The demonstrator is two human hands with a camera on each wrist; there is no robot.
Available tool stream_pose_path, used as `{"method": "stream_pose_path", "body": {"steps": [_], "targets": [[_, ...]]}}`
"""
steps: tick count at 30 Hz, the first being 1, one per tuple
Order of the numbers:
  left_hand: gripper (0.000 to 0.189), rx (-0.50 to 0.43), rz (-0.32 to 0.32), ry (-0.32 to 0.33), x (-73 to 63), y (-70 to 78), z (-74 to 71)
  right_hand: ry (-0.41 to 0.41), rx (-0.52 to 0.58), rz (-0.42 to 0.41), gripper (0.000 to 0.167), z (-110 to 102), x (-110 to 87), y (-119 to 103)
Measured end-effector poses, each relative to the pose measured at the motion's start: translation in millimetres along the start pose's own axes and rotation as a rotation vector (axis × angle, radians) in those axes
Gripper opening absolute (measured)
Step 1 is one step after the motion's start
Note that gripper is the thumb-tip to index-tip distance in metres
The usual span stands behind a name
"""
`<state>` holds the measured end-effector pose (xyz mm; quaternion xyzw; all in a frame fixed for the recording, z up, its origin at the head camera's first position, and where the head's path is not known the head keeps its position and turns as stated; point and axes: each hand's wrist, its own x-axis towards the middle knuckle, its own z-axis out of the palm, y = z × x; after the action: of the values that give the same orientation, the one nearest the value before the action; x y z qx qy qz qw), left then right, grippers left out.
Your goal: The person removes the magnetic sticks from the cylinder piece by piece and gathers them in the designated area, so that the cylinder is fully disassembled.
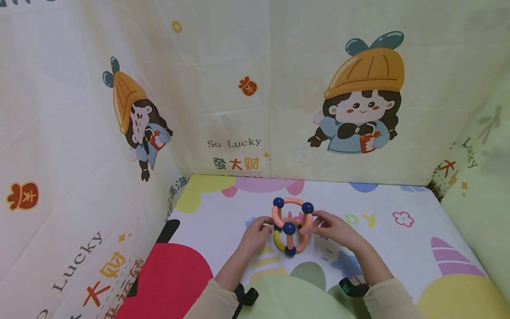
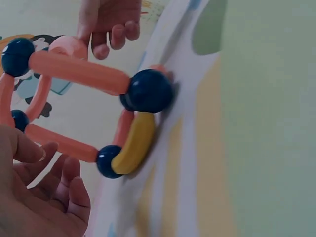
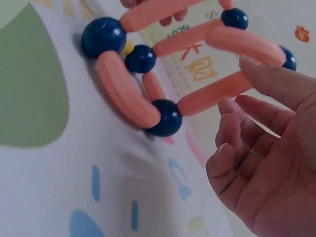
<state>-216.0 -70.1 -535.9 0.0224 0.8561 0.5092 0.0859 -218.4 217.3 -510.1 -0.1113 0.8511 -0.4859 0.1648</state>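
A frame of magnetic sticks and balls [image 1: 289,228] stands on the table between my two hands. Dark blue balls join straight salmon uprights to curved salmon sticks in an upper and a lower ring. One curved stick [image 2: 136,143] in the lower ring is yellow. At the frame's left side, my left hand [image 1: 255,235] holds an upright stick [image 2: 61,143] near its top with thumb and forefinger. My right hand [image 1: 338,230] pinches another upright [image 3: 215,94] on the opposite side, its thumb by the upper curved stick [image 3: 244,44]. The other fingers of both hands curl loosely below.
A printed cloth with coloured shapes covers the table [image 1: 382,248]. Cream cloth walls [image 1: 287,110] with cartoon figures enclose the back and sides. A black object [image 1: 169,231] lies at the table's left edge. Each wrist wears a small dark camera [image 1: 353,288].
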Motion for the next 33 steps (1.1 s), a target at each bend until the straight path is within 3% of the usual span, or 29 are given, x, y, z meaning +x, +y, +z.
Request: {"method": "stream_pose_path", "body": {"steps": [9, 14, 17, 22, 29, 33], "targets": [[0.032, 0.126, 0.161, -0.188, -20.7, -13.3, 20.4, 0.020, -0.040, 0.088, 0.054, 7, 16.1, 20], [0.034, 0.196, 0.214, -0.240, -22.5, -18.6, 31.0, -0.007, -0.026, 0.086, 0.057, 10, 22.3, 23], [0.021, 0.210, 0.260, -0.261, -19.9, -19.8, 37.5, -0.013, -0.022, 0.086, 0.054, 13, 24.8, 25], [0.013, 0.218, 0.330, -0.248, -15.4, -21.3, 47.1, -0.014, -0.027, 0.083, 0.051, 17, 28.2, 30], [0.020, 0.386, 0.309, -0.169, -20.4, -17.0, 52.3, -0.014, -0.039, 0.087, 0.047, 21, 33.6, 36], [0.019, 0.427, 0.312, -0.146, -21.2, -17.4, 52.5, -0.018, -0.044, 0.079, 0.048, 23, 34.7, 36]]}}
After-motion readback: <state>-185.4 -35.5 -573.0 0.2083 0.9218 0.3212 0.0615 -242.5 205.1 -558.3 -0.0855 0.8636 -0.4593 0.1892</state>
